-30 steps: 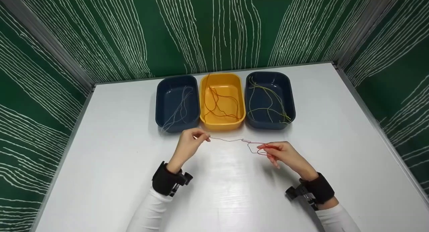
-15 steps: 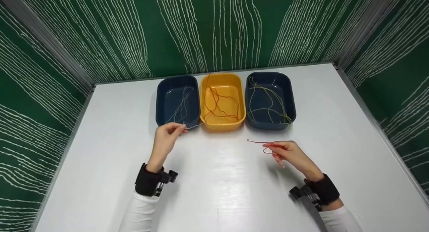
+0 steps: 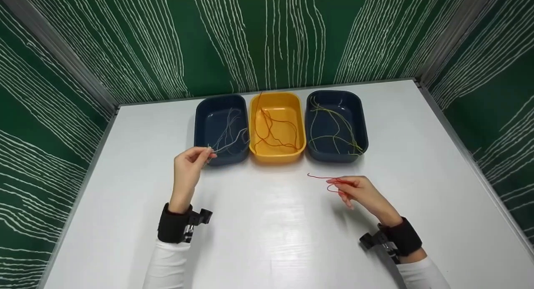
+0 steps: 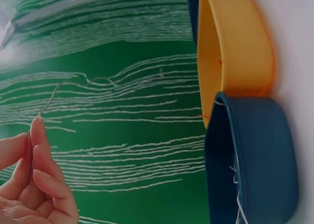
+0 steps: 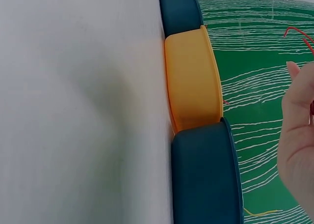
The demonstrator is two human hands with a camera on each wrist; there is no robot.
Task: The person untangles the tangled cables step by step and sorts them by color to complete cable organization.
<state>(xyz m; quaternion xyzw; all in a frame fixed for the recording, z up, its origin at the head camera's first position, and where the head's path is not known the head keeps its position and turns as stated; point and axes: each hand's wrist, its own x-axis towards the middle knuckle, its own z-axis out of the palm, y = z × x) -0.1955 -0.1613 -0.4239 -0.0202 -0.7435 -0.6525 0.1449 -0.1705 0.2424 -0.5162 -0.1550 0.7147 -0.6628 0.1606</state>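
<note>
In the head view my left hand pinches a thin pale grey string between thumb and forefinger, at the near left corner of the left dark blue bin. The string trails right over that bin. From the left wrist view, the same string rises out of the fingertips. Several grey strings lie inside the bin. Farther right, in front of the bins, my right hand holds a red string, looped at the fingers, its free end pointing left.
A yellow bin with several orange-red strings stands in the middle of the row. On its right is another dark blue bin with yellow-green strings. All three stand on a white table, before a green wall with white lines.
My left hand has drawn the grey string away from the red string and moved left to the left blue bin. My right hand has shifted slightly right, keeping the red string.
</note>
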